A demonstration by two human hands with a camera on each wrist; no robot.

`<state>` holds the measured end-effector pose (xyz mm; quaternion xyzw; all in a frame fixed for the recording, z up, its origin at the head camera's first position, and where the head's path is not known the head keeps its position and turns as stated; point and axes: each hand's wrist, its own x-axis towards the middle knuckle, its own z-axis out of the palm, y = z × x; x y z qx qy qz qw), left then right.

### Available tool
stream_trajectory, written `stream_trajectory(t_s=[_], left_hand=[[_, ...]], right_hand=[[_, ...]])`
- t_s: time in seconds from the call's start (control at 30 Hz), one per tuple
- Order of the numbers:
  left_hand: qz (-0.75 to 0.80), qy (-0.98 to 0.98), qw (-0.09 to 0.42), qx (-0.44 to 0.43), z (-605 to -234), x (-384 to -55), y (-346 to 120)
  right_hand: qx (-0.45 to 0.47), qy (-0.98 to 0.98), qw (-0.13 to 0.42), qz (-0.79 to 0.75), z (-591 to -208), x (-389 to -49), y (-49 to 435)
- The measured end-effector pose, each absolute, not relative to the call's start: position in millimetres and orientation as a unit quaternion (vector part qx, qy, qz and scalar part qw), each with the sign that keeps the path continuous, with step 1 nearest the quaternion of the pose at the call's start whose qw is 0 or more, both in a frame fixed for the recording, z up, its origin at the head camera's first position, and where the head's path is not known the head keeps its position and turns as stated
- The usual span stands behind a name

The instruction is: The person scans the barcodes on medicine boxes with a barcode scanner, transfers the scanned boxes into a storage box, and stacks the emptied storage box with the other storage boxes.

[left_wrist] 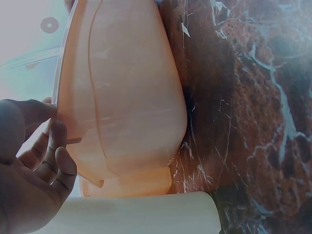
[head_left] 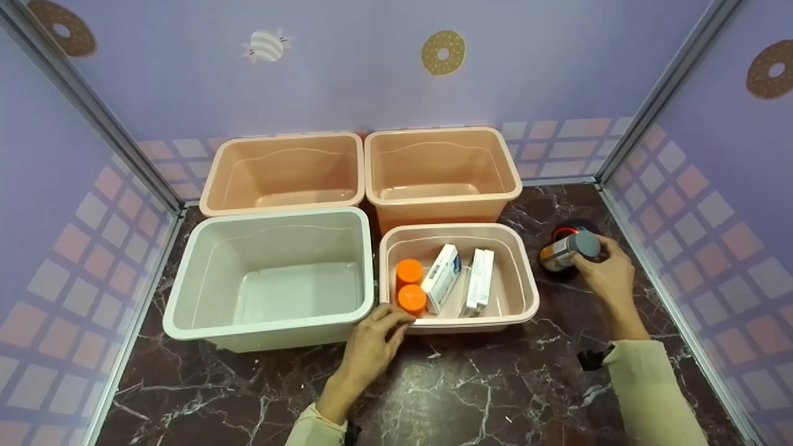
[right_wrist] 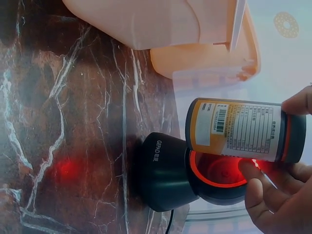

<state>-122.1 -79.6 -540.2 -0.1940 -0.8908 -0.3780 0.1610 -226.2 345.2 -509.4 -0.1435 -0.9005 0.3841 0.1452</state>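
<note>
My right hand (head_left: 610,272) pinches a jar (right_wrist: 236,129) by its grey lid, thumb on one side and fingers on the other. The jar, with an orange and white label and a barcode, tilts over a black barcode scanner (right_wrist: 165,170) whose ring glows red. My left hand (head_left: 372,341) holds the front left rim of a small pale pink bin (head_left: 523,272), fingertips curled at the edge. Inside that bin stand two orange-capped containers (head_left: 409,271), with white medicine boxes (head_left: 441,279) leaning beside them.
A larger pale green-white bin (head_left: 272,334) stands left of the small one. Two peach bins, left (head_left: 282,167) and right (head_left: 443,164), stand behind against the patterned wall. Side walls border the dark marbled table (head_left: 483,384). A black cable (right_wrist: 169,222) runs from the scanner.
</note>
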Motion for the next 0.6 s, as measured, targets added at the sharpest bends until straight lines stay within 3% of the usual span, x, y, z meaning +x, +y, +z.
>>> stream_trajectory(t_s=[0.6], left_hand=[[-0.367,-0.896,0.163,-0.192,-539.7,-121.6,-79.3]], right_hand=[[-0.17,-0.892,0.154,0.388,-512.1,-219.8,348.3]])
